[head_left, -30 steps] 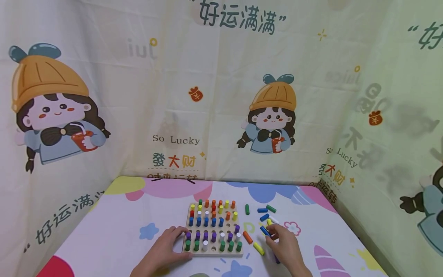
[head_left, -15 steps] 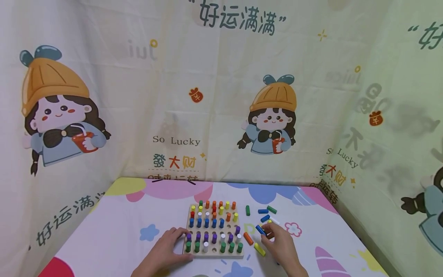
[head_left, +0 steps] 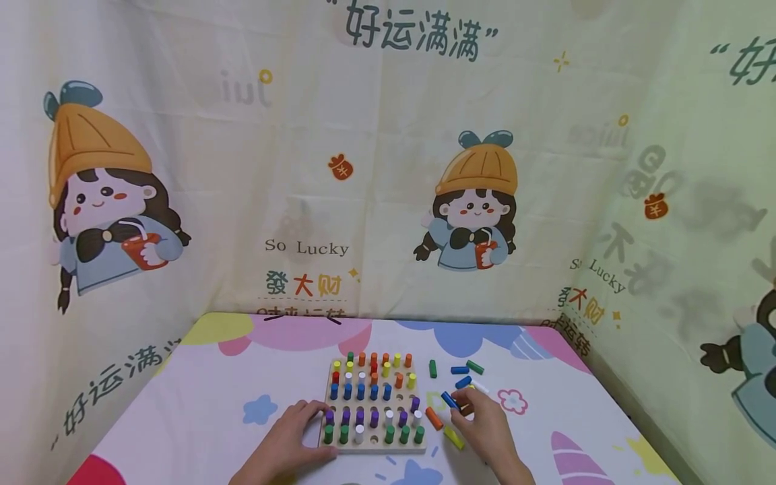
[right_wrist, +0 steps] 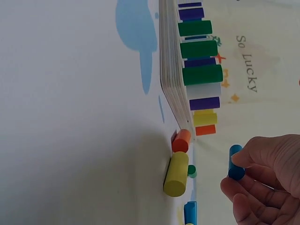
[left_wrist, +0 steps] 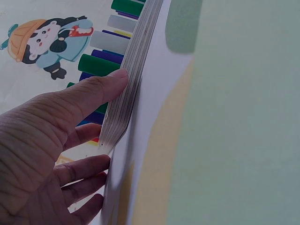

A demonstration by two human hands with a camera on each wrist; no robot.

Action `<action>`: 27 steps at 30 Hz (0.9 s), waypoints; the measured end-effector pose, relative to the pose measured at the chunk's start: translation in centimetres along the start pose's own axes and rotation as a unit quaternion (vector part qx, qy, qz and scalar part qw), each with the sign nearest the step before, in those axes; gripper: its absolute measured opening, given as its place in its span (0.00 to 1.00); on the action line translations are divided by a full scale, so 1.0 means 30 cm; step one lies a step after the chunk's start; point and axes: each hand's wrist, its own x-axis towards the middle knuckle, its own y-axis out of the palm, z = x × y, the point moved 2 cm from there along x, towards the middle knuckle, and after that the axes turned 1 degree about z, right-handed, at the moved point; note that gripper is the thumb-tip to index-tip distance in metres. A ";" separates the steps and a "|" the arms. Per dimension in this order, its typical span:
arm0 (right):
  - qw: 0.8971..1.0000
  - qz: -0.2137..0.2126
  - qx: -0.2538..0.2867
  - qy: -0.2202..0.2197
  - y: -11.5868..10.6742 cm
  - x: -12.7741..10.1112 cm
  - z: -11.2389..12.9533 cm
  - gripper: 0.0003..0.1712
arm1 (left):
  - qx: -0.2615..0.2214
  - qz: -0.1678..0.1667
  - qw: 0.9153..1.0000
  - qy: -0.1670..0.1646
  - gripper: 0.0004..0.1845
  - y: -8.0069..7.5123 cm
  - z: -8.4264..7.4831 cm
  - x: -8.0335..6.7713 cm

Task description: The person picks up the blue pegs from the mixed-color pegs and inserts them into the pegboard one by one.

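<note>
A wooden pegboard point(head_left: 377, 450) lies on the table with rows of coloured pegs standing in its holes; several holes show bare. My left hand point(head_left: 287, 438) holds its near left corner, the thumb at the front edge and the fingers along the left side. In the left wrist view that thumb presses on the layered edge of the board point(left_wrist: 137, 70). Right of the board, my right hand point(head_left: 488, 428) pinches a blue peg point(head_left: 449, 400) between thumb and fingers. Seen from the right wrist, the blue peg point(right_wrist: 236, 162) is tilted, apart from the board.
Loose pegs lie right of the board: an orange peg point(head_left: 434, 419) and a yellow peg point(head_left: 454, 438) nearest it, a green peg point(head_left: 433, 368) farther back. Beyond my right hand are more blue, green and white pegs point(head_left: 479, 385). Printed curtains point(head_left: 388, 202) enclose the table point(head_left: 182, 404).
My right hand has moved left toward the board, carrying the blue peg away from the loose pegs. The left hand keeps its hold at the corner.
</note>
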 end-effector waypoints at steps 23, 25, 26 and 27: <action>0.999 -0.001 0.032 -0.010 0.059 0.021 0.044 0.10 | -0.002 -0.007 1.000 0.005 0.39 0.008 -0.001 -0.009; 0.999 -0.001 0.034 -0.008 0.063 0.020 0.047 0.10 | -0.003 -0.006 1.000 0.005 0.40 0.010 0.001 -0.009; 0.999 -0.002 0.035 -0.007 0.066 0.020 0.048 0.10 | -0.003 -0.006 1.000 0.005 0.40 0.012 0.001 -0.009; 0.999 -0.003 0.036 -0.005 0.069 0.019 0.048 0.10 | -0.004 -0.005 1.000 0.004 0.40 0.014 0.002 -0.009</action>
